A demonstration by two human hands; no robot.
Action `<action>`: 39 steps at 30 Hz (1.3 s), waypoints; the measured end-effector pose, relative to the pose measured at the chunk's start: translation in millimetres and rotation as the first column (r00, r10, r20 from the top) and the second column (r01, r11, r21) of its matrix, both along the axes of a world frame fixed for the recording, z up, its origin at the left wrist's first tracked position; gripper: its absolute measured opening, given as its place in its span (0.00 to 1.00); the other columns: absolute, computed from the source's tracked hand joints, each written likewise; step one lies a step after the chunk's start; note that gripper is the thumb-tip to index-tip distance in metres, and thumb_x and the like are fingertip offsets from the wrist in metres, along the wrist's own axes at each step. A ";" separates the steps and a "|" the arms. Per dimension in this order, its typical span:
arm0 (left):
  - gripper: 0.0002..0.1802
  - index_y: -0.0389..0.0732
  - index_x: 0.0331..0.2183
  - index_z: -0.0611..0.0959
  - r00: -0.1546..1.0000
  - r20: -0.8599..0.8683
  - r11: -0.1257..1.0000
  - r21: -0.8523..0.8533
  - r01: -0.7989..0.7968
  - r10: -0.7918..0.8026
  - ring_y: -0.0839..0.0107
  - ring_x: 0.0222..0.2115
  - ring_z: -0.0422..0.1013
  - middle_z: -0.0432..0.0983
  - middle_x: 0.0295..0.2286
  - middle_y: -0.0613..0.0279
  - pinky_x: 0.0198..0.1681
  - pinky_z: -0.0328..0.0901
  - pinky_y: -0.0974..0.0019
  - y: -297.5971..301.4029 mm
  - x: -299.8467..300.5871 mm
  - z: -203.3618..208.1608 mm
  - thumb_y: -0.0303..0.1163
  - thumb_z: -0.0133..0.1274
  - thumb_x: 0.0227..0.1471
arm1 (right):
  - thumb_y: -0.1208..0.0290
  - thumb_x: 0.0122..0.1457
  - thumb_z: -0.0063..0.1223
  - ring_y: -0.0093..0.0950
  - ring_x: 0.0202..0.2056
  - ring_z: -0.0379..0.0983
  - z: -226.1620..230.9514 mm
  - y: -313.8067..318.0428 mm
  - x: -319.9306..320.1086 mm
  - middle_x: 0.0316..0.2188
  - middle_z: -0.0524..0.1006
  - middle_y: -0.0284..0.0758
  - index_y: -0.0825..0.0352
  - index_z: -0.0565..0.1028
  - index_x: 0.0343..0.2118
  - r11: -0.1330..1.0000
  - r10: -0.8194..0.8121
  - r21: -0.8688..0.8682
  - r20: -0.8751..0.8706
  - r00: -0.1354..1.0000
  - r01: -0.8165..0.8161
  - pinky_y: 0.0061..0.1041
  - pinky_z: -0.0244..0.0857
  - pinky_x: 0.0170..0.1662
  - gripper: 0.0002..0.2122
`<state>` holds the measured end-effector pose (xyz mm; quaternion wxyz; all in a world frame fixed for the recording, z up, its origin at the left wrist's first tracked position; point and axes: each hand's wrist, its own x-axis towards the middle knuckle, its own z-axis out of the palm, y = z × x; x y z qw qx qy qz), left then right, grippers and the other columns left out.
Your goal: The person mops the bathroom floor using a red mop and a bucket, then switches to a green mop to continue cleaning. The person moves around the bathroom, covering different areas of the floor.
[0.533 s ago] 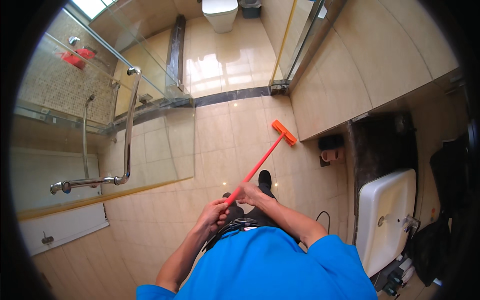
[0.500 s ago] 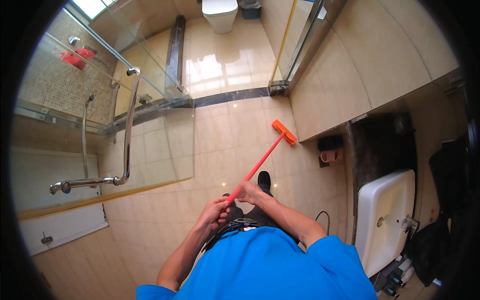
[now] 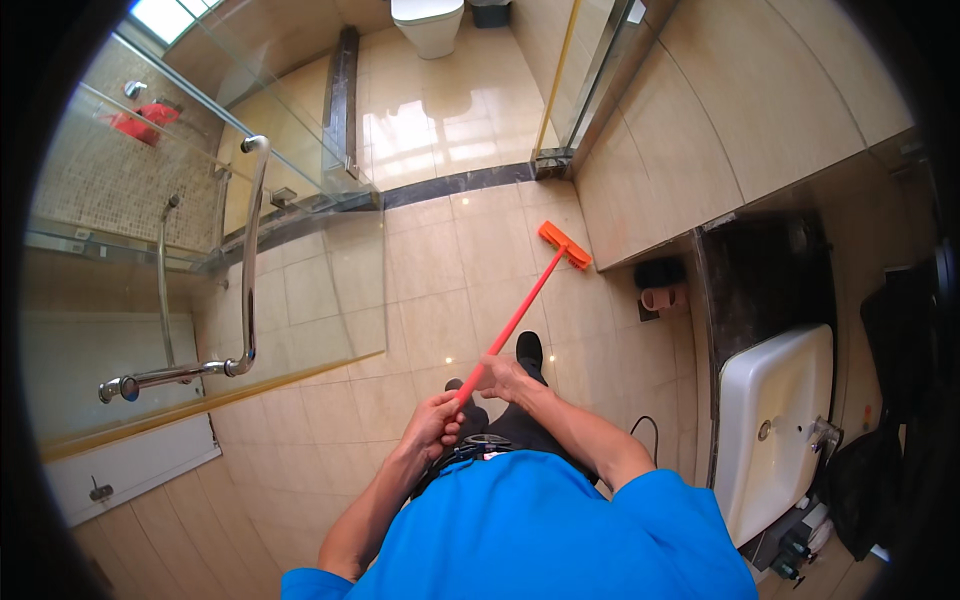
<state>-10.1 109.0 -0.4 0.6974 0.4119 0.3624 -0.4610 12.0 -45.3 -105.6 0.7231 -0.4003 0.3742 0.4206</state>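
Observation:
A long-handled floor brush with an orange head (image 3: 565, 246) and a red handle (image 3: 520, 312) reaches forward from my body. Its head rests on the beige tiles close to the right-hand wall. My left hand (image 3: 432, 424) is closed round the top end of the handle, near my waist. Just farther along, my right hand (image 3: 503, 379) holds the handle from the right, with some of its fingers hidden behind it. One of my black shoes (image 3: 529, 350) shows beside the handle.
A glass panel with a chrome handle (image 3: 252, 255) stands at left. Ahead, a dark threshold (image 3: 460, 186) crosses the floor before a white toilet (image 3: 428, 28). A white washbasin (image 3: 735, 440) is at right, with pink slippers (image 3: 662, 298) under the dark counter (image 3: 765, 290).
The whole view has shifted slightly, so floor and walls sit a little higher in it. The brush head stays near the wall, and both hands keep their hold on the handle.

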 end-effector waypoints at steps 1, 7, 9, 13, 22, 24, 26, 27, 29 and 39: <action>0.11 0.41 0.36 0.67 1.000 -0.014 1.000 -0.005 -0.020 0.020 0.85 0.09 0.51 0.61 0.15 0.67 0.07 0.46 0.84 3.8 -3.8 2.3 0.30 0.39 0.47 | 0.60 0.50 0.36 0.32 0.26 0.65 -0.7 5.6 -3.8 0.24 0.69 0.38 0.66 0.66 0.27 0.999 -0.014 0.041 -0.011 1.000 0.014 0.29 0.58 0.26 0.13; 0.11 0.40 0.36 0.67 0.999 -0.012 0.997 0.057 -0.052 0.053 0.84 0.09 0.51 0.61 0.15 0.66 0.07 0.45 0.84 11.9 -3.3 2.4 0.29 0.40 0.47 | 0.61 0.51 0.34 0.27 0.18 0.67 -5.0 13.9 0.5 0.17 0.69 0.35 0.64 0.65 0.22 0.998 0.014 0.054 -0.014 1.000 -0.013 0.24 0.59 0.18 0.12; 0.11 0.40 0.36 0.67 0.998 0.012 0.996 0.060 -0.061 0.061 0.85 0.08 0.51 0.61 0.14 0.66 0.07 0.45 0.84 5.4 4.9 -1.4 0.29 0.40 0.47 | 0.62 0.51 0.35 0.28 0.18 0.67 1.7 7.6 13.0 0.17 0.69 0.36 0.64 0.65 0.23 1.000 0.003 -0.018 -0.007 1.000 -0.003 0.26 0.59 0.19 0.11; 0.10 0.39 0.35 0.67 0.996 0.051 0.996 0.055 -0.071 0.068 0.85 0.08 0.51 0.61 0.14 0.67 0.07 0.45 0.83 -18.7 22.6 -8.3 0.29 0.41 0.46 | 0.62 0.49 0.37 0.51 0.46 0.52 0.4 -14.1 33.0 0.42 0.59 0.54 0.75 0.60 0.39 0.999 -0.041 -0.023 0.014 0.999 0.041 0.50 0.40 0.48 0.19; 0.10 0.40 0.35 0.68 0.999 0.047 0.999 0.034 -0.008 0.006 0.85 0.09 0.51 0.60 0.15 0.68 0.07 0.45 0.84 -22.6 15.0 -5.8 0.30 0.40 0.47 | 0.61 0.49 0.38 0.48 0.43 0.56 -4.8 -16.3 19.8 0.39 0.63 0.50 0.73 0.61 0.39 0.997 -0.043 -0.059 0.036 0.998 0.045 0.52 0.43 0.45 0.19; 0.10 0.41 0.35 0.68 0.999 0.018 0.999 0.018 -0.032 0.031 0.85 0.09 0.51 0.60 0.15 0.68 0.07 0.45 0.84 -12.4 4.9 -7.8 0.30 0.39 0.47 | 0.60 0.49 0.38 0.47 0.43 0.58 2.6 -7.5 11.1 0.38 0.64 0.49 0.72 0.61 0.38 0.998 -0.028 -0.048 0.033 0.999 0.030 0.48 0.48 0.44 0.20; 0.11 0.42 0.37 0.67 1.000 0.000 1.000 0.021 -0.019 0.019 0.85 0.09 0.51 0.60 0.15 0.67 0.07 0.45 0.84 -3.8 0.8 -2.7 0.30 0.39 0.47 | 0.59 0.49 0.37 0.46 0.42 0.59 6.8 -0.4 2.9 0.38 0.64 0.49 0.71 0.62 0.37 1.000 -0.014 -0.003 0.023 1.000 0.014 0.45 0.51 0.42 0.19; 0.12 0.41 0.38 0.66 1.000 -0.004 1.000 0.013 -0.011 0.011 0.85 0.09 0.51 0.61 0.15 0.66 0.08 0.45 0.84 1.5 -1.4 -2.1 0.29 0.39 0.47 | 0.58 0.49 0.37 0.43 0.38 0.62 -1.5 3.8 -2.2 0.35 0.66 0.47 0.70 0.63 0.35 1.000 -0.008 0.009 0.014 1.000 0.008 0.39 0.56 0.36 0.18; 0.13 0.41 0.39 0.65 1.000 -0.013 1.000 0.005 -0.014 0.014 0.85 0.09 0.50 0.61 0.16 0.65 0.08 0.45 0.84 9.4 -4.2 0.1 0.29 0.39 0.47 | 0.59 0.49 0.37 0.41 0.35 0.63 -4.9 10.9 -5.8 0.32 0.68 0.46 0.69 0.64 0.33 1.000 0.008 0.025 0.003 1.000 -0.008 0.36 0.57 0.33 0.17; 0.10 0.39 0.34 0.67 0.997 0.026 0.995 0.075 -0.070 0.068 0.85 0.09 0.51 0.60 0.14 0.68 0.07 0.45 0.83 -25.5 14.8 -16.7 0.28 0.41 0.46 | 0.61 0.49 0.38 0.42 0.36 0.63 -12.6 -17.3 25.4 0.31 0.69 0.45 0.69 0.66 0.31 0.995 -0.009 -0.102 0.042 0.999 0.014 0.47 0.51 0.41 0.14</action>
